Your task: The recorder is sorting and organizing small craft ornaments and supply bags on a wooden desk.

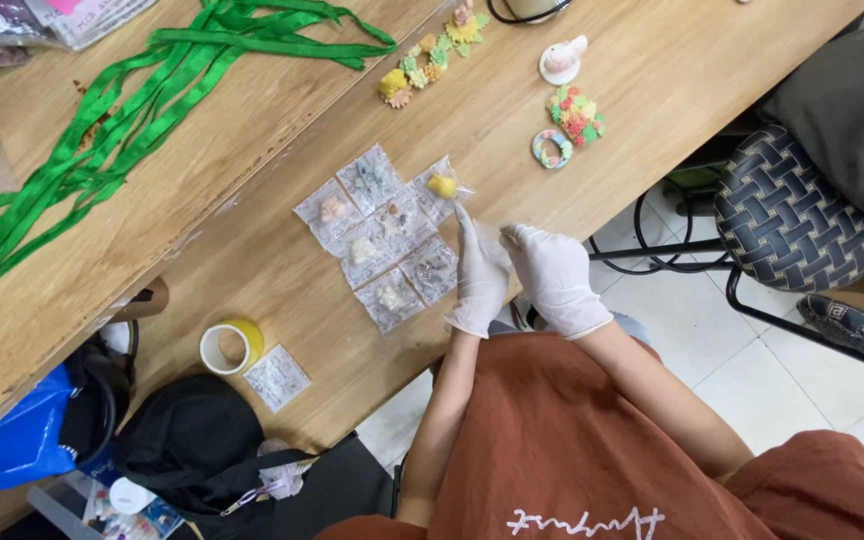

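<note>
Both gloved hands, the left hand (pixel 479 275) and right hand (pixel 555 277), pinch a clear little bag (pixel 492 238) at the table's near edge (pixel 592 205), best kept taut, beside the laid-out packets (pixel 382 235).

small clear packets (pixel 382 235): 8; tape roll (pixel 230 347): 1; gloved hands (pixel 517 275): 2

Left hand (pixel 479 275) and right hand (pixel 555 278): thin white disposable gloves ending at the wrist. Forearms uncovered. Garment: loose rust-brown top with white script stitched across the front.
</note>
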